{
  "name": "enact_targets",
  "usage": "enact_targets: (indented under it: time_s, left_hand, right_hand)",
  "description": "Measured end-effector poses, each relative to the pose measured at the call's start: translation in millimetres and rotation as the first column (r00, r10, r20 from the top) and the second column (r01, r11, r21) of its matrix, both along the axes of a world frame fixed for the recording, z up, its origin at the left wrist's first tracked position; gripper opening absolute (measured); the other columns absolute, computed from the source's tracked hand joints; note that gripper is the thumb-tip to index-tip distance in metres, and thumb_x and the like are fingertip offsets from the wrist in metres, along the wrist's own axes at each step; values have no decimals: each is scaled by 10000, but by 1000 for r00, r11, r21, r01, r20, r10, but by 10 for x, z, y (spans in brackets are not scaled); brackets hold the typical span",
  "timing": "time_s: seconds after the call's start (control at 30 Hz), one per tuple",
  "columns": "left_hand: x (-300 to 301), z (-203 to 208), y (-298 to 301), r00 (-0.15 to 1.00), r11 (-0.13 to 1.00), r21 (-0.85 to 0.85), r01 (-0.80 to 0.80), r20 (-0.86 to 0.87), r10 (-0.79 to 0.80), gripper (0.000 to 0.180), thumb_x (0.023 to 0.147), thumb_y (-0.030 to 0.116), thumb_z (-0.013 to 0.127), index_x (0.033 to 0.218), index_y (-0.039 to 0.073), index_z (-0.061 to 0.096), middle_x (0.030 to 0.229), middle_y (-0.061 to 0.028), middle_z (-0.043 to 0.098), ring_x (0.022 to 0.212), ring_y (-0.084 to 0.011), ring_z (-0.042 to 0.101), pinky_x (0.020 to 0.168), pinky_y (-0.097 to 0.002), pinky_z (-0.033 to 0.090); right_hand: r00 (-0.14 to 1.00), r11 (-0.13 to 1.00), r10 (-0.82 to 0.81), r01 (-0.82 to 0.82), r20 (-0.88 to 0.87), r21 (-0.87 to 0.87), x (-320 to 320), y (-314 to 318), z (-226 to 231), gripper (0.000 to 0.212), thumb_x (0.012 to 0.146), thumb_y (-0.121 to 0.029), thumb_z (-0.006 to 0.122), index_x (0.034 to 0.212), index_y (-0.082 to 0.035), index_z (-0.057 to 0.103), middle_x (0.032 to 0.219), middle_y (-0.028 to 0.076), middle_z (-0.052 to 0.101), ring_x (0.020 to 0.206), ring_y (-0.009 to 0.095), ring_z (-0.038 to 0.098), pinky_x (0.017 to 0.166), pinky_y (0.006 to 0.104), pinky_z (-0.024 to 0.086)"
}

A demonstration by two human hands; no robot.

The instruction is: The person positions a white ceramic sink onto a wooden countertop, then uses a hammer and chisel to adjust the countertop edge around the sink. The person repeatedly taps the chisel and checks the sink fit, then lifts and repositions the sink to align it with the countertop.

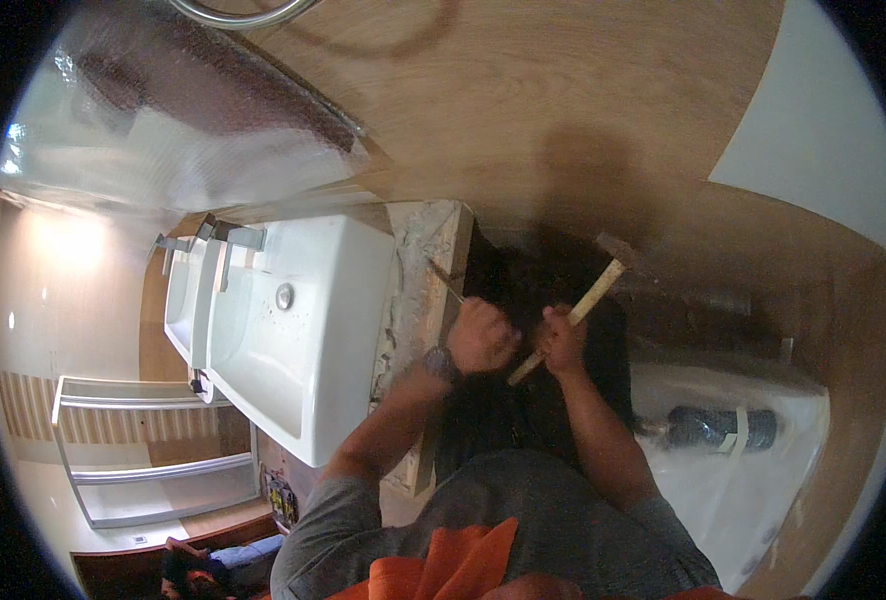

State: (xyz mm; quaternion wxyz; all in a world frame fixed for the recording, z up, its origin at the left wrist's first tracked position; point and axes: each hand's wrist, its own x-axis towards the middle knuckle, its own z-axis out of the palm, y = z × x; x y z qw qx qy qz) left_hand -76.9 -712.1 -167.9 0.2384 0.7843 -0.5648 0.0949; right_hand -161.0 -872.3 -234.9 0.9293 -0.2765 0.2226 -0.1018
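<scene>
My left hand (483,335), with a watch on the wrist, is closed round a slim metal chisel (447,280). The chisel's tip points away to the left over the rough, plaster-smeared ledge (403,290), near its pale edge board (447,262); whether it touches cannot be made out. My right hand (560,343) grips a hammer (593,293) by its yellowish wooden handle. The hammer head is tilted up and away to the right, apart from the chisel. Both hands are close together in front of my body, over my dark trousers.
A white washbasin (348,330) with a dark tap (233,236) adjoins the ledge on the left. A mirror (203,90) hangs beyond it. At right, a plastic-covered white surface (753,500) holds a dark wrapped roll (708,428). A wood-toned panel (523,90) stands ahead.
</scene>
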Motion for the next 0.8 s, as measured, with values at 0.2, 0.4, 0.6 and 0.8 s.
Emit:
enact_targets:
  time_s: [0.2,0.4,0.6,0.8]
  left_hand:
    - [-401,330,-73,994,974,-197,108,-7,-111,259,658,137,851,737,100,607,808,-80,571,732,-306,564,651,-427,424]
    - [-178,80,330,984,978,-115,-176,-5,176,240,716,161,824,678,80,602,793,-94,560,753,-307,556,698,-441,429]
    - [-191,-128,449,985,986,-22,-166,-42,165,201,740,136,801,686,82,615,773,-83,547,750,-294,546,762,-452,419]
    - [33,-143,206,994,993,-56,107,-12,-107,147,723,132,800,718,95,658,752,-67,552,729,-280,542,786,-455,425]
  right_hand:
    - [999,996,13,-16,31,91,-9,-96,63,305,917,-108,640,706,-179,432,556,-44,407,425,100,391,398,302,324]
    - [996,999,18,-21,-92,-34,-1,17,67,319,929,-118,626,683,-183,433,521,-30,406,382,110,363,371,320,319]
    - [998,997,68,-69,-3,-23,-20,25,43,292,932,-130,631,695,-178,466,530,-20,420,386,114,377,370,320,323]
    - [998,999,28,-27,-59,17,4,25,18,275,934,-144,636,710,-173,479,524,-26,390,386,117,380,367,321,328]
